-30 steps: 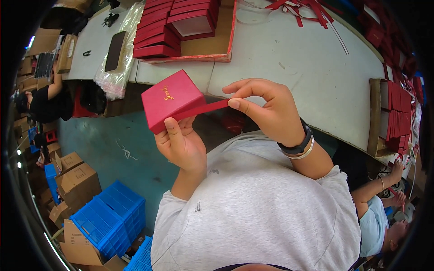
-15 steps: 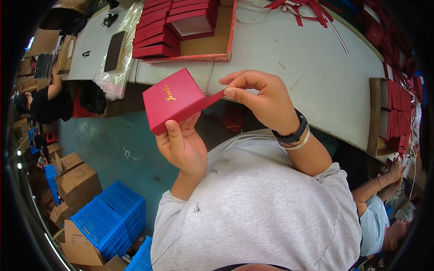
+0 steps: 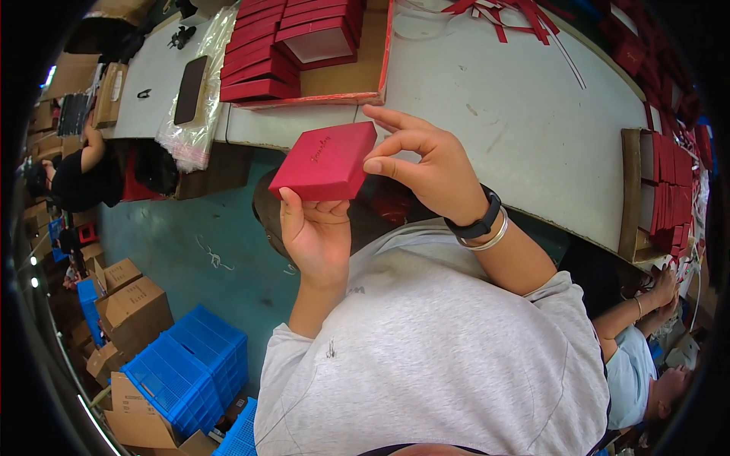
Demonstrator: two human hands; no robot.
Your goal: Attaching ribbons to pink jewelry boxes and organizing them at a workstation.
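Note:
A small square red gift box (image 3: 323,159) with a line of lettering on its top is held up in front of me, close to the table's near edge. My left hand (image 3: 315,235) supports it from below, thumb at its near left side and fingers under the base. At the box's right edge, my right hand (image 3: 426,163) has thumb and forefinger drawn together against it, while the other fingers reach out beyond. A black wristband (image 3: 479,220) and a silver bangle circle my right wrist.
On the white table (image 3: 487,99), a shallow carton (image 3: 350,99) holds stacked red boxes. A phone (image 3: 190,90) lies on plastic bags at left; red ribbons (image 3: 517,19) lie farther back. Another carton (image 3: 630,197) stands at right beside a co-worker (image 3: 631,365). Blue crates (image 3: 186,372) stand on the floor.
The gift box has turned and moved slightly right. The red strip that stretched from its right side to my right fingers no longer shows. My right hand has shifted slightly left, closer to the box.

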